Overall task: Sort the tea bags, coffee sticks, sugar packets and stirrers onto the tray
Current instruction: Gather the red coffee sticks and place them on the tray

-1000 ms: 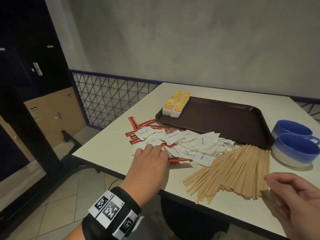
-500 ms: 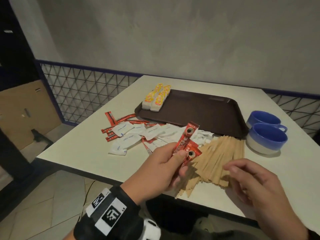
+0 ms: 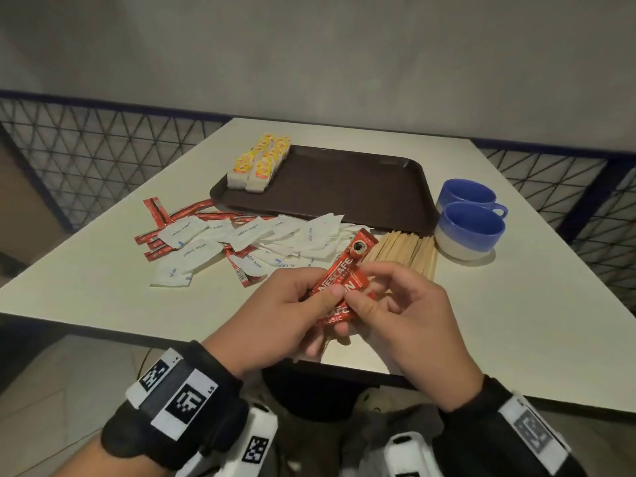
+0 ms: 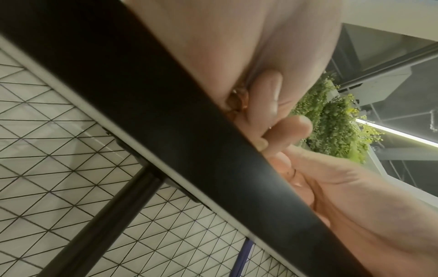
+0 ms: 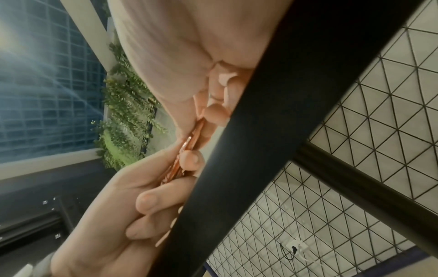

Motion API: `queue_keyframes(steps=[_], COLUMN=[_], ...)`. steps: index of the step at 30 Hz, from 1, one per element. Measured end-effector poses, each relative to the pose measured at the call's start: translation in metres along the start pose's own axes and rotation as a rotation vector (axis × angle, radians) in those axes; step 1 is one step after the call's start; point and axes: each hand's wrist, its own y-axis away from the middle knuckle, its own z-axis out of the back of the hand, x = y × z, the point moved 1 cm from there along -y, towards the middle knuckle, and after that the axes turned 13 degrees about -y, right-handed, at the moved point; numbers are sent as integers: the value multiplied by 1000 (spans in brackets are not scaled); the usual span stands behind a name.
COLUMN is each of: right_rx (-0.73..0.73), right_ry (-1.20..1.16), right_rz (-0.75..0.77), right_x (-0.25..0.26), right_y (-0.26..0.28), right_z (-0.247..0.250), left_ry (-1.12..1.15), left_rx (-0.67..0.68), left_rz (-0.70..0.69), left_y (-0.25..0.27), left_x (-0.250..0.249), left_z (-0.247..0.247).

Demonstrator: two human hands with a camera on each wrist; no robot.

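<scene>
Both hands up over the near table (image 3: pixel 103 290) edge, working the same bundle. Left hand (image 3: pixel 285 315) has thumb and curled fingers clamped on red coffee sticks (image 3: pixel 339 280), at least two, fanned, lifted off the table. Right hand (image 3: pixel 406 304) pinches the same sticks at their lower end, thumb on top, fingers curled behind. Wrist views are mostly blocked by the table edge; right wrist shows the sticks edge-on between both hands' fingers (image 5: pixel 189 160).

More loose sticks (image 3: pixel 158 218) lie on the table left of the tray (image 3: pixel 344 187), partly under the sugar packets (image 3: pixel 247 235), which are scattered just in front of the tray. Stirrers (image 3: pixel 406 253) piled right of the packets, beside two blue cups (image 3: pixel 468 228). Tea bags (image 3: pixel 258 163) in two rows in the tray's far-left corner.
</scene>
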Motion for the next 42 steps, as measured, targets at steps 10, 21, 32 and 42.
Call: queue_keyframes(steps=[10,21,32,42], right_rx=[-86,-45,10,-4], right_ry=[112,41,41,-259], right_rz=[64,6,70,-71], right_x=[7,8,2,4], right_y=[7,9,10,2], right_z=[7,6,10,26], left_ry=[-71,96,208,212], left_rx=[-149,-53,-182,-238], left_rz=[-76,-19,-14,-28], left_y=[8,8,9,3], left_x=[4,1,7,12], left_z=[-11,-7,-6,0])
